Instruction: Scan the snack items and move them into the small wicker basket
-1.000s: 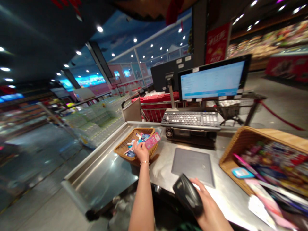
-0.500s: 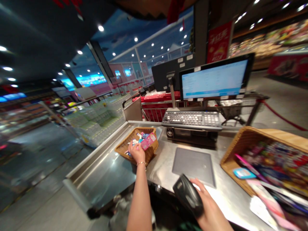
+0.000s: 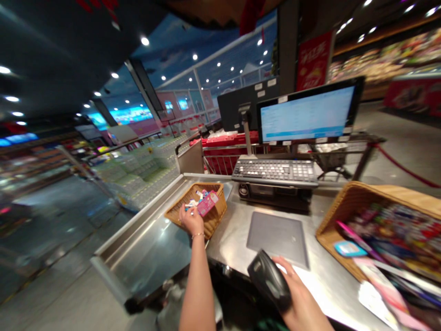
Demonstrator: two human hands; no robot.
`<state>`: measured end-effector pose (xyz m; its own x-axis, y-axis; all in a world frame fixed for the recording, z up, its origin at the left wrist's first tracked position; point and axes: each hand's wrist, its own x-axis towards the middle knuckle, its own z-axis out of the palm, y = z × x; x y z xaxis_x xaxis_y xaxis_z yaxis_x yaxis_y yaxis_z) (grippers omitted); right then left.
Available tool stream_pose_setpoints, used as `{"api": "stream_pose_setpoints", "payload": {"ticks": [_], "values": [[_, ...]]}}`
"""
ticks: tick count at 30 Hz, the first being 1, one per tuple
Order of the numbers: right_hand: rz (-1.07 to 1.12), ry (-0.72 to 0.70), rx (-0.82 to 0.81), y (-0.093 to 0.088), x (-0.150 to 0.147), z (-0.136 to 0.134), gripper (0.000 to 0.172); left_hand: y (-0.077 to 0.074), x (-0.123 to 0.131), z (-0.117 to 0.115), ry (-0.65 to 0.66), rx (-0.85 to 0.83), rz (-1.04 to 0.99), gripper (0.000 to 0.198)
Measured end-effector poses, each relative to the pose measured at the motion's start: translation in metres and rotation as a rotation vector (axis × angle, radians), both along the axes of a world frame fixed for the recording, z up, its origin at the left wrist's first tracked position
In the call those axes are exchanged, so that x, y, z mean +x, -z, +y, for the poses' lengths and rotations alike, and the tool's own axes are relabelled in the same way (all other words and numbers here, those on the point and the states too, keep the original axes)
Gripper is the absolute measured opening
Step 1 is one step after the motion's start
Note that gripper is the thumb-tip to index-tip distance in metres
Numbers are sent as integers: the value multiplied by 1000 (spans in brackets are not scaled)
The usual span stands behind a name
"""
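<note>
My left hand reaches into the near side of a small wicker basket on the metal counter. Its fingers are closed at the lower end of a pink box, which lies tilted over the basket. Beneath and behind the box are several small blue and white packets, partly covered by my fingers. Low in the picture, my right hand is wrapped round a black handheld barcode scanner, its head pointing up and to the left over the counter's front edge.
A grey pad lies on the counter between the baskets. Behind it stand a keyboard and a monitor. At right, a larger wicker basket is full of small packaged goods. A raised metal rim borders the left side.
My left hand has shifted slightly left inside the small basket, and the pink box has moved left with it. My right hand and the scanner have stayed in place.
</note>
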<state>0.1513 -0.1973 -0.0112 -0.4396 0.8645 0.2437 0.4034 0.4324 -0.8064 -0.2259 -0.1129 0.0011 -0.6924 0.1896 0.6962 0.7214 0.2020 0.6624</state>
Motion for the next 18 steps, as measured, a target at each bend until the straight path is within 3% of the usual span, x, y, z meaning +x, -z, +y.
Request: {"api": "stream_pose_setpoints", "payload": {"ticks": [10,18], "values": [[29,17,11,7,-3,0,49,3,-19,-6,-51,-18,14,12],[21,10,6,5,-3,0,48,1,-20,-15,-90,-29,27,13]]}}
